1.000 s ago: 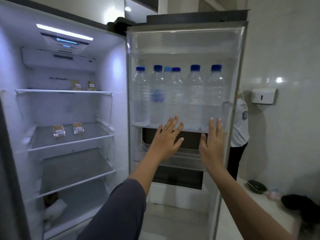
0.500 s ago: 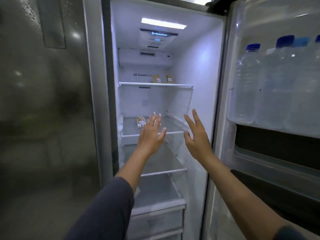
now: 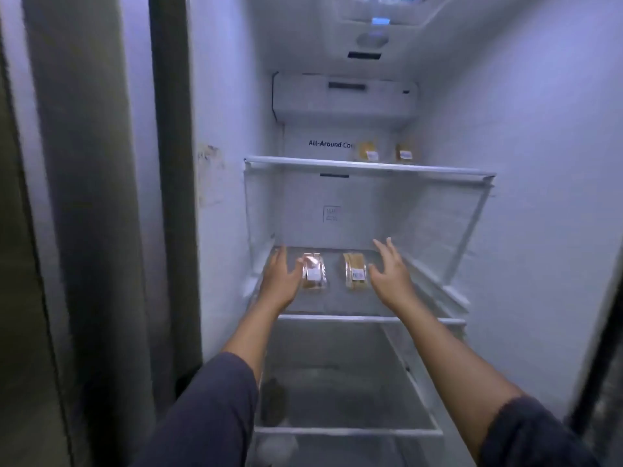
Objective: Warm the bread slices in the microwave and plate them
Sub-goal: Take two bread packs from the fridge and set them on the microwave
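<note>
**Light, soft packets: take them by the edges**

Inside the open fridge (image 3: pixel 522 163), over its middle shelf (image 3: pixel 364 319), both hands hover with fingers spread and hold nothing. The left hand (image 3: pixel 281 281) has one wrapped bread packet (image 3: pixel 313 273) just beside its thumb. The right hand (image 3: pixel 391 278) has the other packet (image 3: pixel 354 271) just inside its own. They look light, squashable and slick in their film, so a gentle pinch across the long edges should suit them best.

Pretty dim, with a bluish cast. The only real light is the lamp (image 3: pixel 380 21) up in the fridge (image 3: pixel 539 146) ceiling, so the white inside glows while the door frame (image 3: pixel 172 197) on the left sits in shadow. Everything's soft and smeary, straight lines bow near the edges, and the lower right corner goes nearly black.
</note>
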### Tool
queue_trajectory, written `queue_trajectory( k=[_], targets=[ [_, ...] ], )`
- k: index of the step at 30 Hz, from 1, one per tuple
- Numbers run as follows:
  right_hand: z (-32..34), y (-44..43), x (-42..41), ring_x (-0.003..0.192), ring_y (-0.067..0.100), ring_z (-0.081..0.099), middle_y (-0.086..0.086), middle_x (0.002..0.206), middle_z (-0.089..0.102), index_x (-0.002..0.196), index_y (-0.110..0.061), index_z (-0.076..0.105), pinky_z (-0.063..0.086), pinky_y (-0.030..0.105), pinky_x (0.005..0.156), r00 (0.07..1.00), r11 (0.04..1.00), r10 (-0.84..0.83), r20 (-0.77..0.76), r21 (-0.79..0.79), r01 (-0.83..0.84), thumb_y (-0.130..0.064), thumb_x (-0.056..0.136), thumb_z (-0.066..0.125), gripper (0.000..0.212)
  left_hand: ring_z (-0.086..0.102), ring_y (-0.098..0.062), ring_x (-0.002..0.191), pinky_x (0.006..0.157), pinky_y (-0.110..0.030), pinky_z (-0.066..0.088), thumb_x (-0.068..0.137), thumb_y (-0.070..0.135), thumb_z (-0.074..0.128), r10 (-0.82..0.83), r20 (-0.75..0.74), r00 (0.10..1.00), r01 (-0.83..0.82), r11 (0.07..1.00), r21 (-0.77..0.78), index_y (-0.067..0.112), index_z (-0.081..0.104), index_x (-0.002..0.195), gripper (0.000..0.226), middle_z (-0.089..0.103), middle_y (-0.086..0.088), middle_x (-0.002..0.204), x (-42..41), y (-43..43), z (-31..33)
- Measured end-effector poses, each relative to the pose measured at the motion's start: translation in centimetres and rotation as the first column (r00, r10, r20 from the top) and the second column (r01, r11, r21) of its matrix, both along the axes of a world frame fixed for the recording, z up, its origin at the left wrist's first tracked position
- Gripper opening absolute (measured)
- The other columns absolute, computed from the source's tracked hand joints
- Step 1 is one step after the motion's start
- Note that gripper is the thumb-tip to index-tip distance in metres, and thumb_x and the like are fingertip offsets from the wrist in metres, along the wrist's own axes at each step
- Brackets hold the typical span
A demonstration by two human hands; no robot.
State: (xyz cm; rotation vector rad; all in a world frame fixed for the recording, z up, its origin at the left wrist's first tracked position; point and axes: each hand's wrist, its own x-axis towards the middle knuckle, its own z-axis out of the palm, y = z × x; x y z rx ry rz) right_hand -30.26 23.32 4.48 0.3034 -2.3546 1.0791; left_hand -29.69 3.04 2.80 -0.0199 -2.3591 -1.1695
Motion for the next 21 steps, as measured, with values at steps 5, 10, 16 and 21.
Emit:
queue_trajectory(
  k=[5,10,16,21],
  targets=[
    [-2.9,-0.6,-7.1,0.141,0.028,0.023,0.018,0.152,0.024,0.145,-0.003,0.025,0.022,0.027,0.107,0.967,0.985,-0.050,0.248,-0.147,0.089,-0.014,0.094,0.048,0.057,0.027,-0.028,0.140,0.111,-0.032,0.022,0.098,0.038,0.037,0.020,0.198,0.980,-0.037,0.996,0.082,0.008,0.024,0.146,0.058,0.027,-0.013,0.153,-6.0,0.1,-2.6],
    [-5.4,-1.1,-11.4,0.138,0.034,0.029,0.022,0.149,0.029,0.146,-0.003,0.023,0.028,0.035,0.108,0.919,0.968,-0.096,0.381,-0.180,0.176,-0.031,0.092,0.055,0.069,0.035,-0.033,0.135,0.106,-0.033,0.030,0.097,0.044,0.036,-0.016,0.311,0.950,-0.007,0.997,0.074,-0.001,0.032,0.139,0.062,0.036,-0.022,0.146,-10.1,0.6,-4.4],
    [-6.5,-1.3,-14.4,0.135,0.035,0.036,0.020,0.145,0.039,0.145,-0.003,0.022,0.032,0.037,0.107,0.865,0.953,-0.114,0.488,-0.194,0.234,-0.048,0.085,0.060,0.085,0.047,-0.032,0.124,0.102,-0.037,0.040,0.076,0.073,0.046,0.021,0.373,0.928,-0.036,0.999,0.035,0.016,0.040,0.134,0.081,0.053,-0.011,0.134,-12.6,1.3,-5.4],
    [-6.9,-1.9,-14.7,0.115,0.033,0.055,0.018,0.126,0.059,0.126,-0.007,0.049,0.043,0.034,0.093,0.880,0.912,-0.185,0.437,-0.257,0.319,-0.036,0.074,0.076,0.066,0.058,-0.029,0.112,0.093,-0.036,0.047,0.073,0.047,0.070,0.035,0.322,0.946,-0.081,0.988,0.130,0.016,0.054,0.120,0.059,0.063,-0.008,0.121,-13.2,1.6,-5.5]
  ],
)
